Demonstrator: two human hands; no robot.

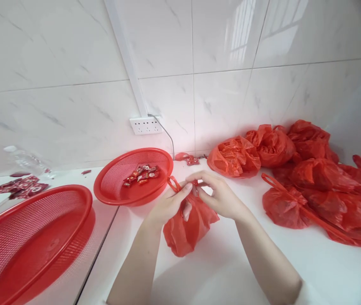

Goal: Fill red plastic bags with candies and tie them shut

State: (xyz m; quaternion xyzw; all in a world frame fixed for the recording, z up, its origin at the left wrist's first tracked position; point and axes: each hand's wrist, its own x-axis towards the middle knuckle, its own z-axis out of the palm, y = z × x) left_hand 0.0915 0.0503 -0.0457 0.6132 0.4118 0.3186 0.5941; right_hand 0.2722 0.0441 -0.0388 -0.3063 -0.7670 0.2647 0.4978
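Note:
A red plastic bag [188, 231] hangs down between my two hands, its body bulging a little over the white table. My left hand [170, 203] has its thumb and fingers closed on the gathered top, with a handle loop sticking up beside the thumb. From the other side my right hand [218, 192] pinches the bag's neck, fingertips close to the left thumb. What the bag contains cannot be made out through the plastic. Just left of the hands is a red mesh basket [104, 192] holding several small wrapped packets [140, 174].
A larger red basket [81, 197] stands at the left. Behind it lie red packets [21, 186] and a clear plastic bottle [28, 160]. Several filled red bags [329, 182] are heaped at the right against the tiled wall. A power strip [146, 126] with a cable is on the wall.

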